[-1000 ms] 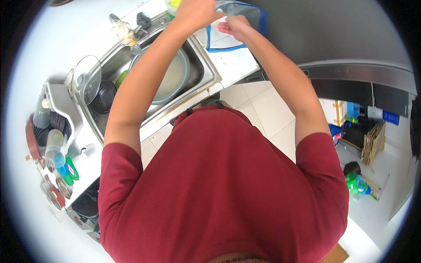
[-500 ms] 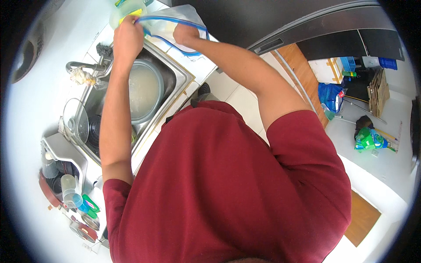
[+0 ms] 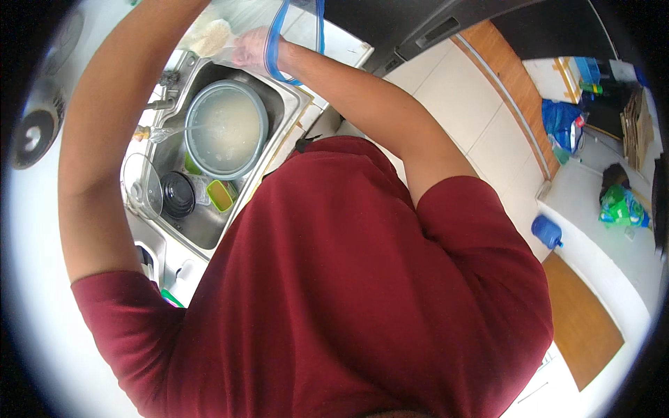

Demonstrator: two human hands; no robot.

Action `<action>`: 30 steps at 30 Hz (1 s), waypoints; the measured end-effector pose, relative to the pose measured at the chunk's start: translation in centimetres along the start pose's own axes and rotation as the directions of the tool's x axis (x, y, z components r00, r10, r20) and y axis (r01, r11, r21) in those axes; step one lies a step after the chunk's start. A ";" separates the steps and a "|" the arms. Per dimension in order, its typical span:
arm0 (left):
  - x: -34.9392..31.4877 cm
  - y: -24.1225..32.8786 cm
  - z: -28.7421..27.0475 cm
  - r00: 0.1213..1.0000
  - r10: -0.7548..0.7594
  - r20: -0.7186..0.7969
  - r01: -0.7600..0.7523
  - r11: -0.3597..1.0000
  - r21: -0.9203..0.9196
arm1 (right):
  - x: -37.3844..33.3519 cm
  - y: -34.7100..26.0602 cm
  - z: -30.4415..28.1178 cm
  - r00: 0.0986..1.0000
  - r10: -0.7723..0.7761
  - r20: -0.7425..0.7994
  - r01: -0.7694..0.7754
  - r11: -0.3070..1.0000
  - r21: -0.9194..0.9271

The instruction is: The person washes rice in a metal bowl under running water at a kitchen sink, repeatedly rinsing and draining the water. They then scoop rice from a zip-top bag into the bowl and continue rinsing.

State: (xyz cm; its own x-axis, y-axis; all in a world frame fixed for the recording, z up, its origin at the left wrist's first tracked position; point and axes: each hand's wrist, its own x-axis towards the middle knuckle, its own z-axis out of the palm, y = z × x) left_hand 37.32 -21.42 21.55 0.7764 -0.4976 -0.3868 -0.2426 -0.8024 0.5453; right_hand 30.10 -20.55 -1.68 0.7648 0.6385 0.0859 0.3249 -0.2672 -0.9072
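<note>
Above sink (image 3: 209,230), at far reach: our right hand (image 3: 252,49) closed on clear bag with blue zip rim (image 3: 279,42), bag hanging just right of hand, mouth running up-down. Grain-filled corner of bag (image 3: 211,36) sits just left of hand. Our left arm rises past it; left hand out of frame. Grey pot of cloudy water (image 3: 226,129) lies directly below right hand, well apart, tap stream entering from left.

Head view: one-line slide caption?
Right hand grips a blue-rimmed clear bag above a sink holding a bowl of cloudy water.
</note>
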 end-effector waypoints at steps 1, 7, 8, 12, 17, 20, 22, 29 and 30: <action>0.0 0.6 0.5 0.999 -0.030 0.045 0.033 0.997 -0.070 | -0.7 0.0 -0.1 0.974 -0.196 0.110 0.224 0.878 -0.423; -1.3 2.2 2.3 0.995 -0.038 0.095 0.057 0.978 -0.202 | -4.0 -0.3 -1.4 0.892 0.391 0.226 -0.330 0.223 0.917; -1.9 2.3 2.1 0.997 -0.070 0.043 0.077 0.978 -0.194 | -4.5 -0.4 -1.7 0.884 0.408 0.229 -0.349 0.249 0.903; -6.7 1.5 -0.6 0.967 -0.151 -0.204 0.125 0.983 -0.134 | -6.7 -1.6 -2.9 0.871 0.441 0.217 -0.382 0.330 0.863; -14.2 -1.5 1.5 0.801 0.024 -0.598 0.125 0.970 0.206 | -8.9 -8.0 -4.6 0.821 0.542 0.178 -0.445 0.415 0.793; -17.4 -2.8 4.0 0.744 0.055 -0.666 0.175 0.946 0.274 | -11.3 -13.2 -4.9 0.778 0.610 0.152 -0.475 0.411 0.778; -18.6 -2.9 5.2 0.717 0.032 -0.697 0.254 0.918 0.303 | -13.0 -15.8 -5.2 0.774 0.616 0.147 -0.480 0.419 0.770; -20.2 -2.2 6.8 0.724 0.071 -0.686 0.189 0.936 0.296 | -18.9 -20.2 -7.0 0.814 0.577 0.064 -0.471 0.592 0.654; -20.5 -2.1 7.1 0.738 0.064 -0.672 0.177 0.942 0.284 | -19.8 -20.7 -7.7 0.835 0.549 0.038 -0.445 0.634 0.633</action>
State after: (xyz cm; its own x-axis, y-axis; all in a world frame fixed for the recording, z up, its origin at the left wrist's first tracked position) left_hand 17.82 -11.90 23.08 0.9482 -0.1968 0.2494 -0.2562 -0.9379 0.2339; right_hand 12.53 -33.16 18.54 0.7961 0.4138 -0.4416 -0.4862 0.0031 -0.8738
